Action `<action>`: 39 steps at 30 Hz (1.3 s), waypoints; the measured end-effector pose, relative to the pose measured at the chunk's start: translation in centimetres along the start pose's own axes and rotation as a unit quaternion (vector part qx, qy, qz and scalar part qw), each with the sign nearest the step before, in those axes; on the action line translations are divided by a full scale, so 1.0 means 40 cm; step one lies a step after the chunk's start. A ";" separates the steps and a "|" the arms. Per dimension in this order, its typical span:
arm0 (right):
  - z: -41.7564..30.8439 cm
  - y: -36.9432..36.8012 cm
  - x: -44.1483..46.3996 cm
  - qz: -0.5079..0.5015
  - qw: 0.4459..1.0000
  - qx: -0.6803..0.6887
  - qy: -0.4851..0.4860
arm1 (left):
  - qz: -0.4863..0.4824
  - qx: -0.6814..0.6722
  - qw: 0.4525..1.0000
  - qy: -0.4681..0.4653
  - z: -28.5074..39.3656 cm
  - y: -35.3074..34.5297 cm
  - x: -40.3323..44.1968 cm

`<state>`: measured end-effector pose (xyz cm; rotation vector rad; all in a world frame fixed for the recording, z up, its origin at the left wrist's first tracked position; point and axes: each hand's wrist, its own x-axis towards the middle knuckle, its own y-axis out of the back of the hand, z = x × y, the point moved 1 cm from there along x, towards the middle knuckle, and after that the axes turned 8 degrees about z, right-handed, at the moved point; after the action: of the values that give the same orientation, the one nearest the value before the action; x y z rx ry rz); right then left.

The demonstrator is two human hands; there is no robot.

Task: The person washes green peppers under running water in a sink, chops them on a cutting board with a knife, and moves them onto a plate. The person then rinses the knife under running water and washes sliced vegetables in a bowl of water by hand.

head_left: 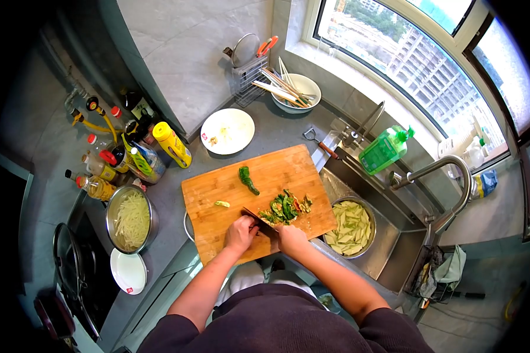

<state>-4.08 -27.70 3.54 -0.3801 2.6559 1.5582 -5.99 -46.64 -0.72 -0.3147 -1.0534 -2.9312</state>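
From where I stand, the right hand [292, 241] is closed round a knife [261, 219], its blade over the wooden cutting board [213, 240] on the desk [270, 130]. The left hand [239, 233] has its fingers curled by the blade; I can't tell whether they grip anything. Chopped pepper [284, 208] lies heaped just beyond the knife, a long green pepper [248, 180] farther up the board, and a steel bowl [373, 237] of sliced vegetables stands in the sink [390, 220]

Smooth wooden cutting board [277, 176], matt countertop [271, 132], shiny metal sink [388, 241]; knife blade [261, 219], partly hidden, perhaps metal.
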 end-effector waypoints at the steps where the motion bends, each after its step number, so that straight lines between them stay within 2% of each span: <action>1: -0.012 0.007 0.009 0.003 1.000 0.003 -0.010 | -0.001 -0.020 0.999 0.030 -0.002 -0.006 0.000; 2: -0.016 0.015 0.013 0.006 1.000 0.006 -0.020 | -0.003 -0.030 0.998 0.047 -0.004 -0.009 -0.002; 4: 0.019 0.000 0.025 0.044 0.993 0.100 -0.040 | -0.006 -0.049 0.995 0.084 0.006 0.002 -0.004; 7: 0.064 0.034 0.003 0.045 0.983 0.174 -0.048 | -0.021 -0.040 0.998 0.045 0.029 0.016 0.019; 10: 0.088 0.062 -0.028 0.032 0.984 0.168 -0.039 | -0.012 0.091 0.977 -0.190 0.071 0.037 0.050; 12: 0.086 0.075 -0.049 0.043 0.983 0.176 -0.036 | -0.041 0.103 0.973 -0.200 0.065 0.027 0.044; 14: 0.079 0.091 -0.061 0.006 0.989 0.139 -0.058 | -0.039 0.094 0.970 -0.221 0.054 0.019 0.032; 18: 0.070 0.090 -0.075 -0.033 0.993 0.099 -0.058 | -0.057 0.121 0.966 -0.219 0.057 0.024 0.012; 21: 0.049 0.107 -0.080 -0.045 0.998 0.049 -0.009 | -0.055 0.117 0.965 -0.226 0.048 0.020 0.003; 30: 0.047 0.069 -0.077 -0.063 0.997 -0.028 0.046 | -0.054 0.125 0.969 -0.205 0.019 0.015 -0.050; 35: 0.024 0.039 -0.073 -0.060 0.995 -0.061 0.046 | -0.038 0.130 0.971 -0.194 0.008 0.017 -0.061; 39: -0.017 0.014 -0.042 -0.048 0.996 -0.067 0.039 | -0.061 0.155 0.966 -0.199 -0.018 0.007 -0.076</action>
<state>-2.51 -27.70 4.62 -0.5777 2.5512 1.7318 -3.10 -47.48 -1.67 -0.8826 -1.6067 -2.8013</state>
